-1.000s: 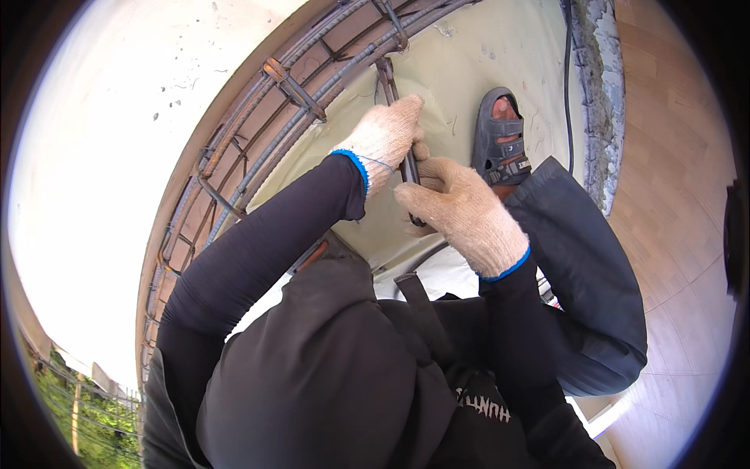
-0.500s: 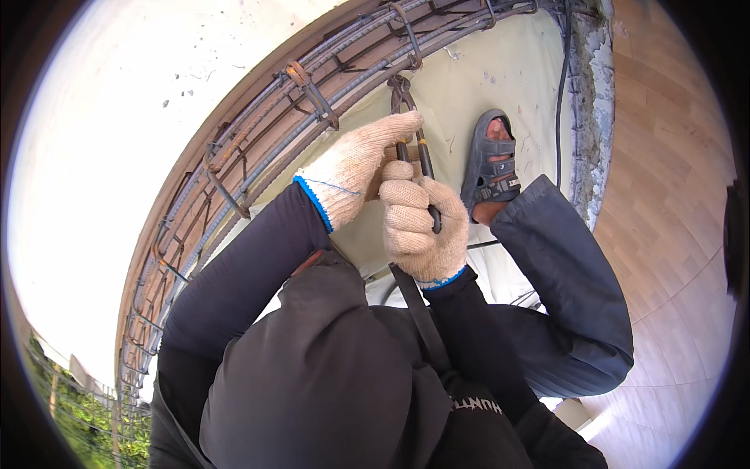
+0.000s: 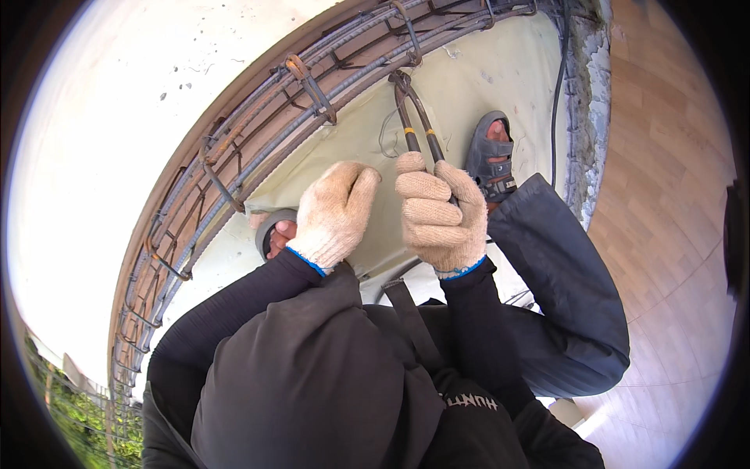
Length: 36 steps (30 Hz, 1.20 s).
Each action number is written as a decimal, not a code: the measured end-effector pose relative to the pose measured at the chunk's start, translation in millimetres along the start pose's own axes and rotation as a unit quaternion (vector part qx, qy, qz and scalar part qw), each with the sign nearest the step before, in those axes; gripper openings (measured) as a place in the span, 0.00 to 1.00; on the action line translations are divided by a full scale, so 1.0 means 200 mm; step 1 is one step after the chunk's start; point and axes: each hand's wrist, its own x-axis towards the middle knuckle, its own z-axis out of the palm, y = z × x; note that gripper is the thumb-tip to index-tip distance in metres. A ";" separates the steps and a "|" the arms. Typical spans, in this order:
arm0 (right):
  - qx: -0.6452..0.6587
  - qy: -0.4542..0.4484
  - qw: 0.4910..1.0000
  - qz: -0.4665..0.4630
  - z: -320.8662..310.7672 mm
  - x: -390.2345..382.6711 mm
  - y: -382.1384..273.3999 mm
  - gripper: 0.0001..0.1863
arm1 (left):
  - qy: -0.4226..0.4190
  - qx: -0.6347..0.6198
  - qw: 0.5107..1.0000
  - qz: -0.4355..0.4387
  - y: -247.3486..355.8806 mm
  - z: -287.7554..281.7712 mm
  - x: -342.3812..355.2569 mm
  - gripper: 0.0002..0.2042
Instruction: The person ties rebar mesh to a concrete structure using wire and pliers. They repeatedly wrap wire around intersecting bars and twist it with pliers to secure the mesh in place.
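Observation:
My right hand (image 3: 444,215), in a cream knitted glove with a blue cuff, is closed around the dark handles of a pair of pincers (image 3: 406,125). Yellow bands mark the handles, and the jaws touch or lie very close to the lower bar of a curved rebar cage (image 3: 367,78). A thin loop of wire (image 3: 382,133) hangs beside the pincers. My left hand (image 3: 337,207), gloved alike, is held left of them with its fingers curled together. Whatever lies between those fingers, if anything, is hidden.
Pale sheeting (image 3: 500,78) lies below the cage. My sandalled feet rest on either side of my hands; the right sandal (image 3: 492,156) is near the pincers. A black cable (image 3: 559,102) runs along a rough concrete edge (image 3: 590,102), with wood-look flooring (image 3: 664,156) beyond.
My left hand has drawn away from the pincers, back and to the left, its fingers now curled. My right hand has shifted slightly right, still gripping the handles. The wire loop has come into view.

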 end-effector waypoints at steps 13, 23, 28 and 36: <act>0.005 -0.032 0.999 0.012 0.24 0.14 0.11 0.14 | -0.092 -0.249 0.916 0.301 -0.12 0.43 0.58 0.24; 0.100 -0.143 0.984 0.026 0.01 0.08 0.04 0.18 | -0.200 -0.742 0.640 -0.007 0.05 0.25 0.47 0.28; -0.057 -0.029 0.998 0.005 0.07 -0.01 0.00 0.25 | -0.159 -0.739 0.653 -0.036 0.09 0.37 0.57 0.21; -0.710 0.398 0.577 -0.070 0.30 -0.05 0.08 0.26 | -0.042 -0.547 0.833 -0.077 0.13 0.33 0.49 0.21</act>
